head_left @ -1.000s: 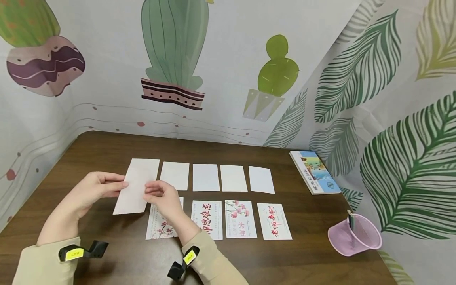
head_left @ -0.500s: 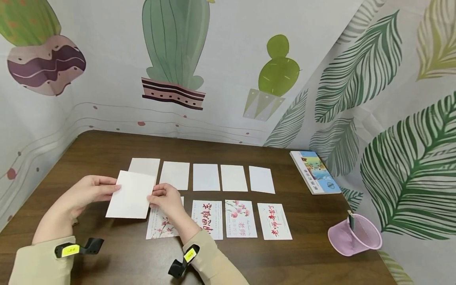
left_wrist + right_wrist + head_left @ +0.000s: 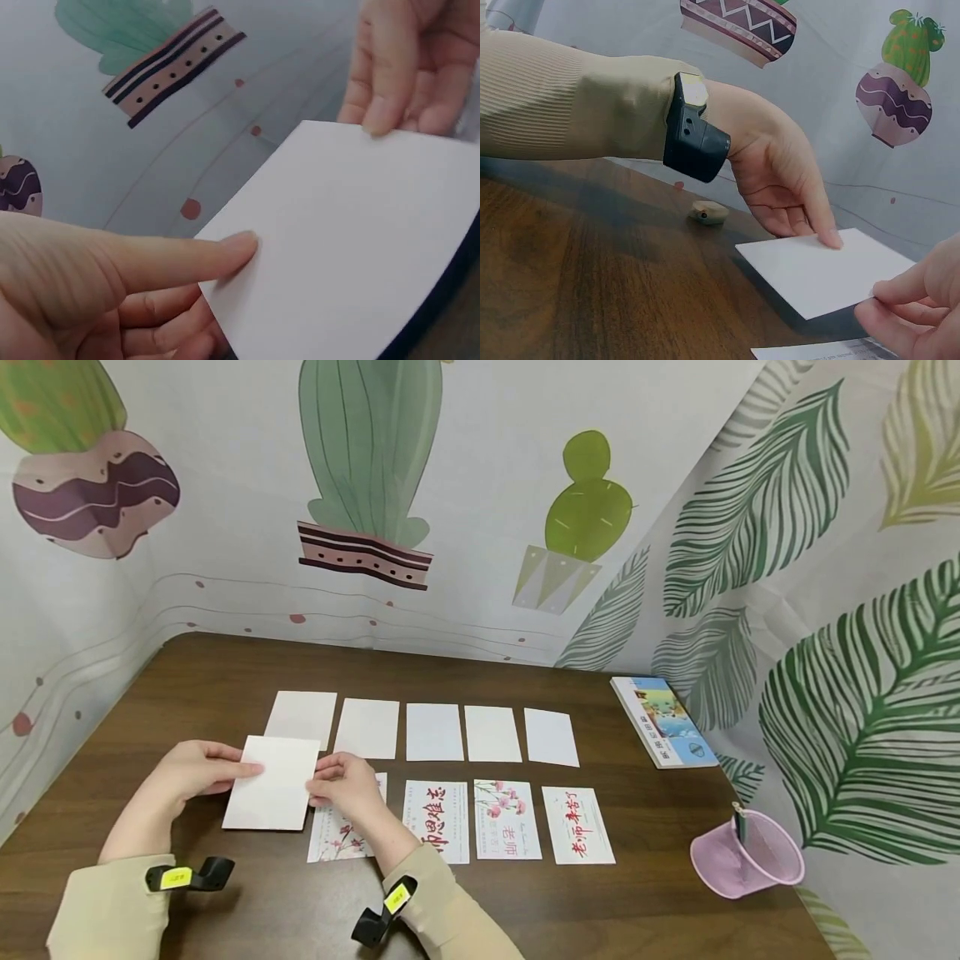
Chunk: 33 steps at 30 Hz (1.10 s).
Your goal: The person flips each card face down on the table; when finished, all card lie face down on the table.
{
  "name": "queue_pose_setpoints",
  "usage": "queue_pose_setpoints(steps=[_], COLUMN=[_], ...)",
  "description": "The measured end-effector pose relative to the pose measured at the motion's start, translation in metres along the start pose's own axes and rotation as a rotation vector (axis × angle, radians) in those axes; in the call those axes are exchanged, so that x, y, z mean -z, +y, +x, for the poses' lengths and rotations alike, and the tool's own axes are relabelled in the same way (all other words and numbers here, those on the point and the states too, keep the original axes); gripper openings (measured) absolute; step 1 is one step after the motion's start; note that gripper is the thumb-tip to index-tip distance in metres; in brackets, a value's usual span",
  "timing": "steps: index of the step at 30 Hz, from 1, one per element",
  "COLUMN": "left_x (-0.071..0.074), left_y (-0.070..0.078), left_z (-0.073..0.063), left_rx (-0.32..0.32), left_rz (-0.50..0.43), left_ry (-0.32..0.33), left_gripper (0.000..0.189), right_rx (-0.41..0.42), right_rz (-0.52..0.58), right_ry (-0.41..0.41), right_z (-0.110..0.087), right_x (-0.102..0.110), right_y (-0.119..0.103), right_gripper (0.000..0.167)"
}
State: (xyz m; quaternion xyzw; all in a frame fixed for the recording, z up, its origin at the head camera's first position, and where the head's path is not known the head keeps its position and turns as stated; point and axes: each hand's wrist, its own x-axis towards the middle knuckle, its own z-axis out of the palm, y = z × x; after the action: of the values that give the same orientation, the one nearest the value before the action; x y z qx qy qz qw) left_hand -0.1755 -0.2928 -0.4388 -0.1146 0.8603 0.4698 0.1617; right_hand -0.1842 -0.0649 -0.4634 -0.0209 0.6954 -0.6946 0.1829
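A blank white card is held just above the table at the left, apart from the wood in the right wrist view. My left hand pinches its left edge, thumb on top and fingers underneath. On the opposite edge, my right hand pinches it between thumb and fingers. Behind it lies another blank card, partly covered. Below my right hand is a card with red blossoms, partly hidden by that hand. The held card's underside does not show.
Several blank cards, such as one white card, form a back row. In front lie printed cards, including a carnation card. A book and a pink pen cup stand right. A small beige object sits on the table.
The held card has come toward me and down, away from the back-left card it overlapped. My left hand dropped slightly with it; my right hand barely moved.
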Motion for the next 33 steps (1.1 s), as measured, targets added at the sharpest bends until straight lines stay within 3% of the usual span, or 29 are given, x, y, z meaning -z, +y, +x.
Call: queue_pose_setpoints(steps=[7,17,25,33], left_x=[-0.003,-0.006,-0.005,-0.006], left_y=[0.001,0.002,0.003,0.007], left_z=[-0.001,-0.002,-0.002,-0.004], left_rx=[0.076,0.106,0.070,0.060], left_rz=[0.106,0.166,0.302,0.315], left_ry=[0.080,0.108,0.113,0.109], left_gripper=[0.076,0.072,0.064,0.058], right_rx=[-0.019,-0.061,-0.064,-0.059], right_rz=[-0.111,-0.114,-0.110,-0.141], right_ry=[-0.002,-0.032,-0.025,-0.048], right_z=[-0.001,0.000,0.002,0.002], right_x=[0.003,0.006,0.009,0.013], right_y=[0.000,-0.001,-0.003,-0.008], right_gripper=[0.015,0.014,0.015,0.016])
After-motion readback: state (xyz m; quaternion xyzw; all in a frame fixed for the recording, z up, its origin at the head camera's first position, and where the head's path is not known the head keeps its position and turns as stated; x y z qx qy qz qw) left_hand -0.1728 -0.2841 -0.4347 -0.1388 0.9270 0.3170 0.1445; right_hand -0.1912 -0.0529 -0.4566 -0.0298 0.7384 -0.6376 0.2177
